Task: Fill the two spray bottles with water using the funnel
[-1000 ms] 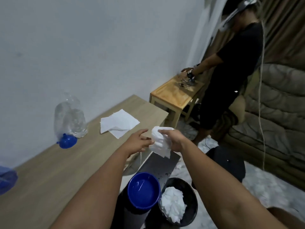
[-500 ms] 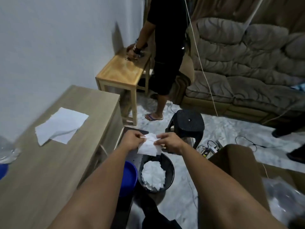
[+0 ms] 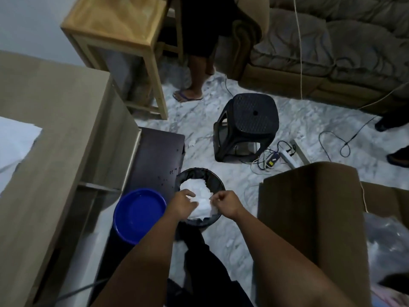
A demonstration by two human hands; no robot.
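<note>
bowl (image 3: 139, 214) left of bin (image 3: 215, 182), stool (image 3: 247, 122) behind

Both hands, left hand (image 3: 182, 203) and right hand (image 3: 223, 203), overlap the near rim of the black bin (image 3: 215, 181), hiding whether the fingers pinch the white tissue (image 3: 200, 196). Paper sheet (image 3: 15, 142) on the surface (image 3: 55, 111) cut off at left edge. Standing person (image 3: 197, 41) cropped above the thighs
</note>
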